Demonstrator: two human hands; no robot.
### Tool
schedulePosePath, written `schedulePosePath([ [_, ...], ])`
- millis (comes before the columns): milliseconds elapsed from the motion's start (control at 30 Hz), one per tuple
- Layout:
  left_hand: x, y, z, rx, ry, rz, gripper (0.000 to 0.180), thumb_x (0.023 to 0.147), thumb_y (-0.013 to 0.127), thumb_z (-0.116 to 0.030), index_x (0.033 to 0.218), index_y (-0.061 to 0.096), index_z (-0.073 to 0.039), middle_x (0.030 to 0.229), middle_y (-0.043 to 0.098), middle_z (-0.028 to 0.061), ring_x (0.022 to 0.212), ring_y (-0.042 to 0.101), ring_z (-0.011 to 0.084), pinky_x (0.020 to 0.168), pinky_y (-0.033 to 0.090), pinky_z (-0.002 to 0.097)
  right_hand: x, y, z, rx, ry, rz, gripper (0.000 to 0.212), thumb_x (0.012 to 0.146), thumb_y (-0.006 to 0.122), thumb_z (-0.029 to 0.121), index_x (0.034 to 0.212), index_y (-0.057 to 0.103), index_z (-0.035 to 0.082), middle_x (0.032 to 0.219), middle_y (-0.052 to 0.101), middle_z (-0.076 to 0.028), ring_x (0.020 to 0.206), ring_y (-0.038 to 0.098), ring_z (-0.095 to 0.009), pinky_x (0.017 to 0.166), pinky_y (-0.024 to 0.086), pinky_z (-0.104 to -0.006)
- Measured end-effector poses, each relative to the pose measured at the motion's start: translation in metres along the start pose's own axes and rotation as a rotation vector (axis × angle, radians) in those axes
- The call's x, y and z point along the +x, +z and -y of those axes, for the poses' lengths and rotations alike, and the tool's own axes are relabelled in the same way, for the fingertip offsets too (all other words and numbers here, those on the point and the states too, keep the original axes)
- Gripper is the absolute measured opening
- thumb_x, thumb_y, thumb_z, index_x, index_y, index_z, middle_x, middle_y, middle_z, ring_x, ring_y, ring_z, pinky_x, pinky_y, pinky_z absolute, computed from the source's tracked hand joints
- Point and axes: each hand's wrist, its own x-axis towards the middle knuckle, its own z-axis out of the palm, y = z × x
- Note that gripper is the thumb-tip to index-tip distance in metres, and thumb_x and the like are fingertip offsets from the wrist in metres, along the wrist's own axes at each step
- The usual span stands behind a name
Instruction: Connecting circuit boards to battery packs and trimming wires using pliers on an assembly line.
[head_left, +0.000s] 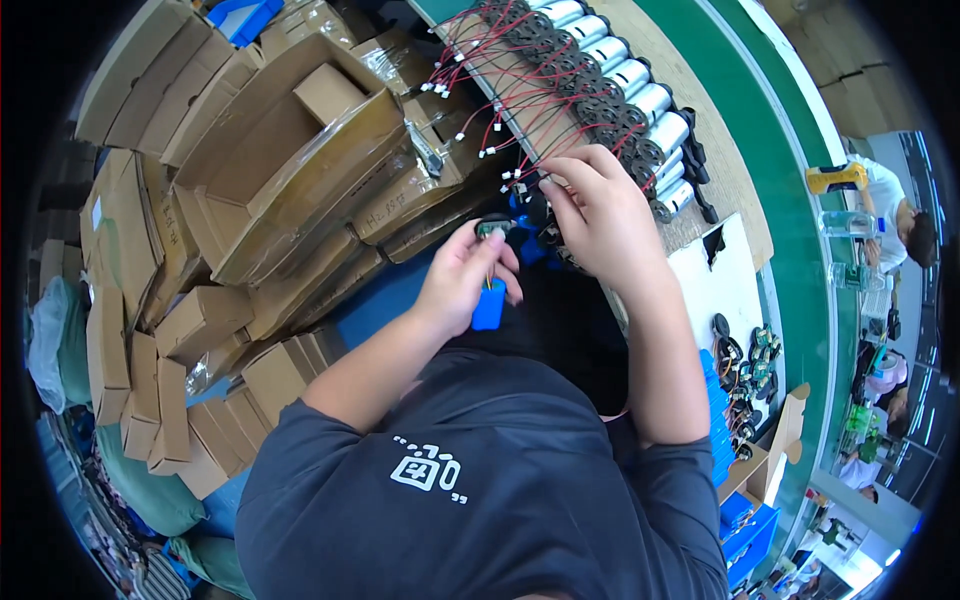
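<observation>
Between the thumb and fingers of my left hand (462, 275) is a small green circuit board (492, 229). A blue battery pack (488, 306) hangs below it on thin wires, against the same hand. My right hand (605, 215) is up beside the row of motors, thumb and forefinger closed in a pinch on a lead's small white connector (544, 181); the fingers partly cover it. Silver motors (627, 77) with dark round gear ends lie side by side on the bench. Their red and black wires (487, 85) trail over the bench edge toward my hands.
Open cardboard boxes (290, 160) are piled at my left. On the bench at right lie several round circuit boards with wires (762, 365), beside a row of blue battery packs (716, 420). A blue bin (750, 545) stands lower right. Other people (885, 215) sit farther right.
</observation>
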Motion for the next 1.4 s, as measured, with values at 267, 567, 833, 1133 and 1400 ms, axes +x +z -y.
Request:
schedulePosePath([
  [267,0.021,-0.009,-0.011,-0.054,0.021,-0.193,0.027,0.102,0.054,-0.028,0.116,0.057,-0.004,0.095,0.061,0.0093,0.069,0.062,0.0164,0.061,0.056,0.0339,0.000,-0.004,-0.008,-0.496,-0.329,0.320,0.018,0.082,0.072,0.019,0.096,0.071,0.008,0.098,0.064,-0.009,0.096,0.060,-0.029,0.087,0.045,-0.0393],
  [567,0.031,-0.007,-0.008,-0.090,0.128,-0.227,0.024,0.101,0.054,-0.026,0.106,0.060,-0.003,0.083,0.061,0.0067,0.067,0.061,0.0149,0.060,0.055,0.0315,0.013,0.021,-0.011,-0.694,-0.208,0.349,0.008,0.083,0.067,0.013,0.089,0.071,0.009,0.085,0.063,-0.007,0.092,0.061,-0.028,0.083,0.043,-0.0401],
  [833,0.029,0.004,-0.017,-0.026,0.070,-0.240,0.030,0.103,0.053,-0.029,0.111,0.060,0.000,0.089,0.065,0.0089,0.067,0.062,0.0139,0.062,0.054,0.0289,0.018,0.004,-0.024,-0.555,-0.337,0.328,0.007,0.082,0.067,0.008,0.088,0.071,0.006,0.085,0.065,-0.009,0.087,0.061,-0.026,0.079,0.046,-0.0393],
  [1133,0.049,0.047,-0.031,0.246,0.354,-0.089,0.030,0.105,0.051,-0.027,0.111,0.061,0.001,0.091,0.066,0.0076,0.070,0.061,0.0096,0.064,0.052,0.0246,0.011,-0.010,-0.031,0.101,-0.116,0.071,0.008,0.086,0.067,0.005,0.092,0.067,0.000,0.085,0.065,-0.010,0.082,0.062,-0.025,0.074,0.049,-0.0342],
  [1400,0.073,0.062,-0.027,0.290,0.515,-0.085,0.025,0.104,0.051,-0.020,0.113,0.060,0.002,0.095,0.065,0.0036,0.077,0.060,0.0062,0.068,0.050,0.0212,0.005,0.000,-0.041,0.264,-0.017,-0.068,0.010,0.092,0.064,0.008,0.094,0.064,-0.002,0.081,0.064,-0.007,0.076,0.062,-0.015,0.067,0.049,-0.0278],
])
